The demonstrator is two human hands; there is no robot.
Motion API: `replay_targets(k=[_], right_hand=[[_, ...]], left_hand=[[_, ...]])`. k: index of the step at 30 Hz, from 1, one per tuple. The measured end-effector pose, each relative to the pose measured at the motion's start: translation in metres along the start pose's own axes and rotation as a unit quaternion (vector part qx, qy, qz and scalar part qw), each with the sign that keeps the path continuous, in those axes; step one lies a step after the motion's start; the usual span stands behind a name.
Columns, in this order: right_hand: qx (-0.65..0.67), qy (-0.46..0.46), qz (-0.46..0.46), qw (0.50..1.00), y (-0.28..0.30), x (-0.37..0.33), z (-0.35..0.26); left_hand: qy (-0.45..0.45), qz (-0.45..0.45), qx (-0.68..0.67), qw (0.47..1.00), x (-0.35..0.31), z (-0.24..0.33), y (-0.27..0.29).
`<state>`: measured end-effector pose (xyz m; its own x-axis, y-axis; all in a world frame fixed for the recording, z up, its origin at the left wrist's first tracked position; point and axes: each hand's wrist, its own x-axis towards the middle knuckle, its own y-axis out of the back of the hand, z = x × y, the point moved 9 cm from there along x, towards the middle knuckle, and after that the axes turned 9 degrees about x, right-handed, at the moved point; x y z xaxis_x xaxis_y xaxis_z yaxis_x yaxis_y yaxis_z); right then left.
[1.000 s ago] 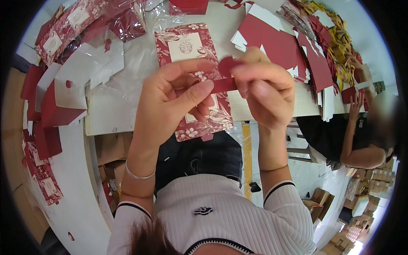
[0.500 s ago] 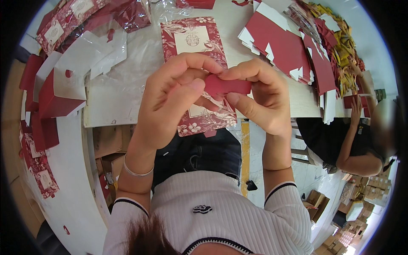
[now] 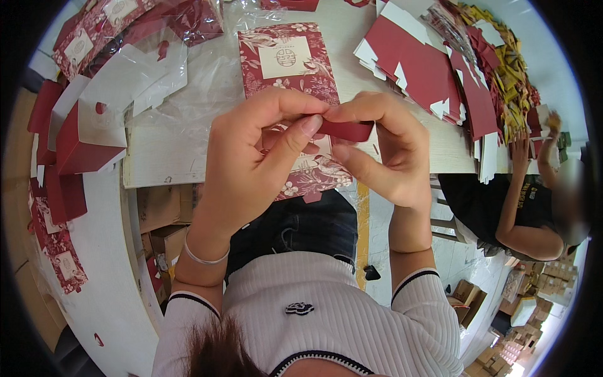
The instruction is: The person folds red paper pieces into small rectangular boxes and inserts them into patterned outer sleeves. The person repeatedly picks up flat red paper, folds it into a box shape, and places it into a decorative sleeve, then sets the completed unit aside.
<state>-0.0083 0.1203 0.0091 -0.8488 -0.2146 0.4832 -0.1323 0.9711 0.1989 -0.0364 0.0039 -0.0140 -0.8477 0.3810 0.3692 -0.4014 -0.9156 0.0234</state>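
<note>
Dark red card, a narrow folded strip (image 3: 342, 130), sits near the centre of the frame, its long axis running left to right and tipping slightly down to the right. The left hand (image 3: 254, 166) pinches its left end between thumb and forefinger; the right hand (image 3: 383, 154) clamps the right part from above and below. Fingers cover much of the strip, so its full shape is unclear. Beneath lies a flat patterned red box blank (image 3: 289, 63) on the pale table (image 3: 157, 157), partly hidden by both hands.
</note>
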Motion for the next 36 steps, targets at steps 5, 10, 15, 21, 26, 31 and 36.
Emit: replay_targets(k=[5, 10, 15, 21, 26, 31, 36], right_hand=[[-0.132, 0.048, 0.032, 0.99, 0.001, 0.007, -0.023], [-0.251, 0.088, -0.066, 0.962, -0.025, -0.003, -0.028], [-0.241, 0.108, -0.031, 0.964, -0.029, -0.008, -0.037], [-0.12, 0.032, 0.033, 0.992, -0.007, 0.013, 0.002], [-0.093, -0.005, -0.014, 0.996, -0.002, 0.033, 0.044], [-0.117, -0.029, -0.012, 0.993, -0.012, 0.033, 0.049], [-0.214, 0.046, -0.042, 0.975, -0.015, 0.034, 0.044]], left_hand=[[-0.14, 0.068, 0.2, 0.967, -0.01, 0.029, -0.001], [-0.135, 0.097, 0.254, 0.953, -0.029, 0.026, 0.0], [-0.131, 0.107, 0.148, 0.974, -0.032, 0.02, 0.008], [0.035, 0.141, 0.181, 0.973, -0.026, 0.004, 0.037], [0.328, -0.048, 0.092, 0.939, -0.042, -0.078, 0.045], [0.249, -0.041, -0.115, 0.961, -0.03, -0.083, 0.009], [0.201, 0.01, -0.14, 0.97, -0.026, -0.081, 0.005]])
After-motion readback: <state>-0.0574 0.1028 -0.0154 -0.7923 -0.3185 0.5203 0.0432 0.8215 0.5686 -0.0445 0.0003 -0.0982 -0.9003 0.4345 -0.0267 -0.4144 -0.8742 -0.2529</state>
